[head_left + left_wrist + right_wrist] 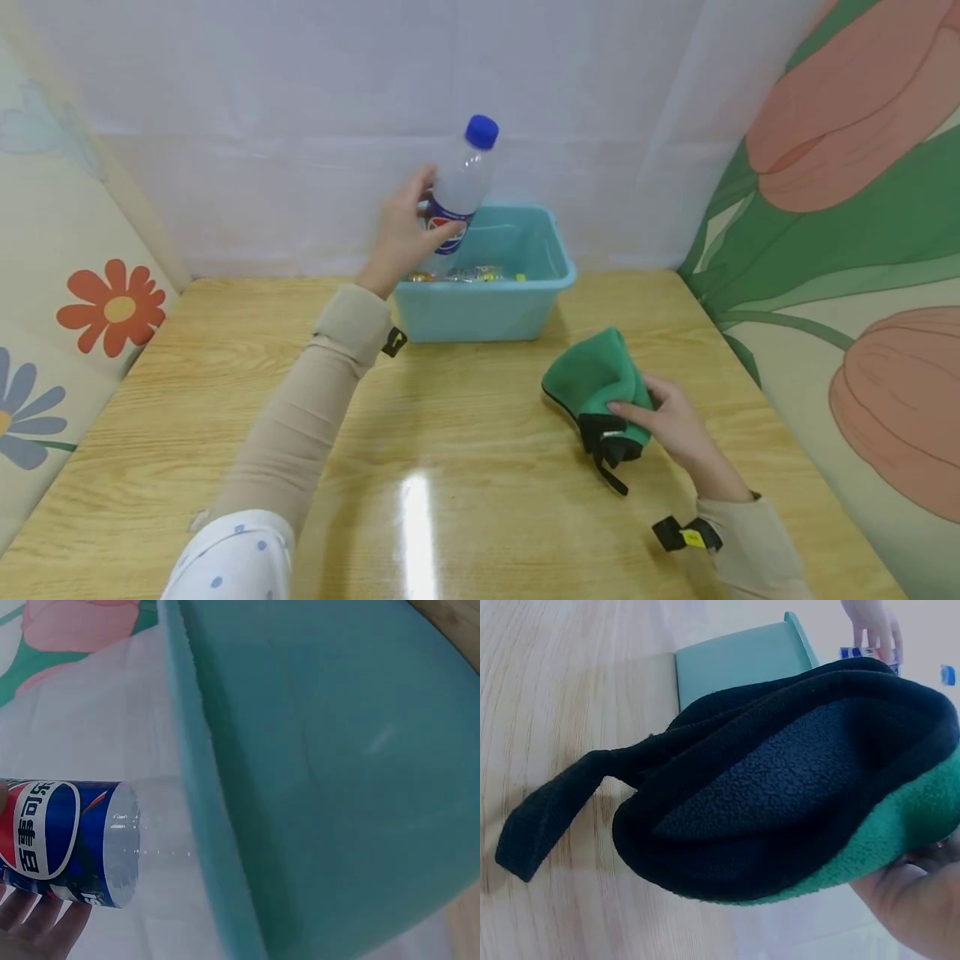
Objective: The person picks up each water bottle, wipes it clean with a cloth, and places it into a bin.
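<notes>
— Green fleece cloth (596,383), whose grip is that?
— Right hand (675,421), fingers curled round it, low on the wooden surface (465,433).
— And farther back?
— Left hand (401,233) clasps a clear bottle (461,187), tilted above the teal tub (487,308).

head looks down; wrists close, sharing bin (480,308).

Wooden table (465,467); white curtain (300,100) behind; floral panels (862,167) at both sides.
</notes>
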A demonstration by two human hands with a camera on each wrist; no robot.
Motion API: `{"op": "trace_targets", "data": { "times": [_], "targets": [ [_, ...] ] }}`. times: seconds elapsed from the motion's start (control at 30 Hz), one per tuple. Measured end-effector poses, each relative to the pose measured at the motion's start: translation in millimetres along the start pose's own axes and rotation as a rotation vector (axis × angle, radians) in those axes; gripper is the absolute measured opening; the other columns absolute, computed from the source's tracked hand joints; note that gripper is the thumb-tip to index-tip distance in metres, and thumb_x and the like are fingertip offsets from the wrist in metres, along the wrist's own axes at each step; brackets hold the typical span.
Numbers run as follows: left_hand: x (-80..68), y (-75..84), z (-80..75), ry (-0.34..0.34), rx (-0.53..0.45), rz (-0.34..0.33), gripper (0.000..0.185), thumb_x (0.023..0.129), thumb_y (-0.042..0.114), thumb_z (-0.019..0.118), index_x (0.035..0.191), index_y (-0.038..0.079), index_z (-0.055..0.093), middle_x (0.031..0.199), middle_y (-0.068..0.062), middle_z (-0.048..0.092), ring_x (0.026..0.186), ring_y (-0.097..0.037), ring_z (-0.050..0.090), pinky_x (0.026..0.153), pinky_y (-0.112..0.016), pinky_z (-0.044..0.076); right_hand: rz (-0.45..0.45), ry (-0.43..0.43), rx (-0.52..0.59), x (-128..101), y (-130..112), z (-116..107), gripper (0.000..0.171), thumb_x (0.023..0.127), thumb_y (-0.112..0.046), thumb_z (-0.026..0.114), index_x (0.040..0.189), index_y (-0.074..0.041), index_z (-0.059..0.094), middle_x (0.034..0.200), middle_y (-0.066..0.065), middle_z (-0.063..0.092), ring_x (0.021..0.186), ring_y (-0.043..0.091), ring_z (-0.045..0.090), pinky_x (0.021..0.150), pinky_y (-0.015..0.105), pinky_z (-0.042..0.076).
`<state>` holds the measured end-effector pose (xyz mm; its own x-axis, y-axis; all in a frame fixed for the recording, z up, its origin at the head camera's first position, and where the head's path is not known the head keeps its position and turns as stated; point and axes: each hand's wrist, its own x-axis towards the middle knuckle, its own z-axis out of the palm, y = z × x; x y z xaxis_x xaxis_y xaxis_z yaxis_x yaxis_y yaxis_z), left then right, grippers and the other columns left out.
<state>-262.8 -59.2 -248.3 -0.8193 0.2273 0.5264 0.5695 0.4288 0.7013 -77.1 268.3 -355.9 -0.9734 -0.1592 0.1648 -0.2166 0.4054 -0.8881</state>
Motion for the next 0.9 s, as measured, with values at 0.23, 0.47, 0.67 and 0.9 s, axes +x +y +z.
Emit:
{"op": "trace_targets", "data": {
  "times": [0.23, 0.47, 0.67, 0.9],
  "targets": [
    [-1.8, -19.5, 9.1, -0.178, 0.129, -0.131, 0.075, 0.082, 0.008, 0.067, 0.143, 0.004, 0.023, 0.141, -0.016, 0.035, 0.126, -0.027, 0.036, 0.106, -0.033, 0.031, -0.009, 0.008, 0.004, -2, 0, 1, 0.032, 0.082, 0.001, 0.064, 0.111, 0.013, 0.055, 0.098, -0.015, 0.060, 0.090, 0.003, 0.057, 0.071, 0.021, 0.052],
    [-17.1, -26.8, 11.8, -0.293, 0.196, -0.099, 0.067, 0.084, 0.012, 0.064, 0.141, 0.003, 0.029, 0.144, -0.014, 0.030, 0.132, -0.027, 0.026, 0.111, -0.038, 0.020, 0.013, 0.002, -0.004, -3, -1, 0, 0.033, 0.083, 0.000, 0.063, 0.113, 0.011, 0.055, 0.101, -0.009, 0.060, 0.090, 0.003, 0.056, 0.072, 0.021, 0.052],
    [-43.5, -29.8, 10.3, -0.205, 0.100, 0.048, 0.059, 0.084, 0.007, 0.064, 0.135, -0.002, 0.036, 0.137, -0.020, 0.037, 0.105, -0.033, 0.053, 0.093, -0.039, 0.046, 0.022, 0.007, -0.002, -4, -2, -4, 0.033, 0.083, 0.000, 0.063, 0.113, 0.012, 0.055, 0.100, -0.014, 0.060, 0.091, 0.003, 0.056, 0.073, 0.020, 0.051],
    [-71.4, -26.7, 9.8, -0.115, 0.017, 0.213, 0.051, 0.082, 0.000, 0.064, 0.128, -0.007, 0.042, 0.126, -0.023, 0.046, 0.095, -0.031, 0.058, 0.087, -0.036, 0.050, -0.031, 0.011, 0.016, -7, -3, -11, 0.029, 0.082, 0.005, 0.062, 0.109, 0.012, 0.055, 0.099, -0.015, 0.061, 0.090, 0.004, 0.057, 0.072, 0.018, 0.051]
  ]
}}
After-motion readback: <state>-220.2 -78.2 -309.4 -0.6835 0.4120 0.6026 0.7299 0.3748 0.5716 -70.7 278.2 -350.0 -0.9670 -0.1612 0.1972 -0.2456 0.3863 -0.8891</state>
